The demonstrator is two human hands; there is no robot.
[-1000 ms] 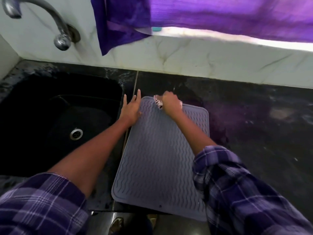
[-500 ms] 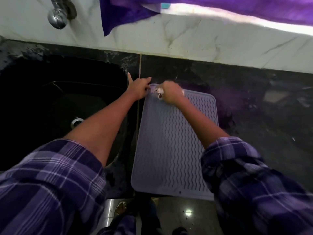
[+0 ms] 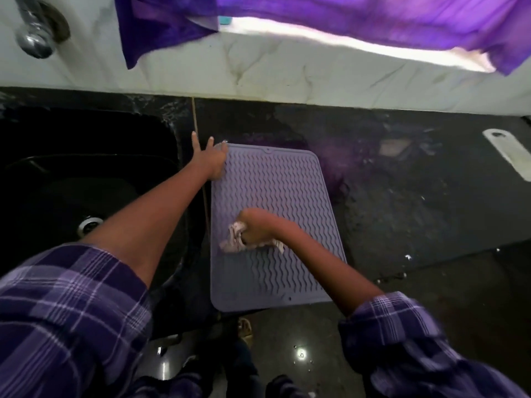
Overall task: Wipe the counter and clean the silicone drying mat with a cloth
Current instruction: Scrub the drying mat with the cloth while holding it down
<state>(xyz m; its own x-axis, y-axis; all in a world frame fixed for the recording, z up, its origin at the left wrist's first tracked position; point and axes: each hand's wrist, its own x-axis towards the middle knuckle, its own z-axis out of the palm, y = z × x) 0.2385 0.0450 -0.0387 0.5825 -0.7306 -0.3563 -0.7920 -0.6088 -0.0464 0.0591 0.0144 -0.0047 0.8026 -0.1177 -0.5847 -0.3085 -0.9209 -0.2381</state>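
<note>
My right hand (image 3: 253, 228) is clenched round a bunched pale cloth (image 3: 234, 239) and presses it onto the silicone drying mat (image 3: 287, 191), roughly at the mat's middle, toward its sink-side edge. My left hand (image 3: 212, 162) lies flat with fingers straight, pinning the mat's far corner on the sink side; it grips nothing. The mat lies flat on the dark worktop (image 3: 402, 211), just beside the black sink (image 3: 71, 182), its near edge close to the worktop's front edge.

Assessment: the step in hand is the wiping of the mat. The ridged, wavy surface will likely hold residue in its grooves, so I should run the cloth along the ridges with firm, even pressure, in overlapping passes from the far edge to the near edge. The left hand should keep the corner pinned, as silicone tends to creep. The near strip appears not yet covered. The worktop to the right shows wet marks needing attention.
</note>
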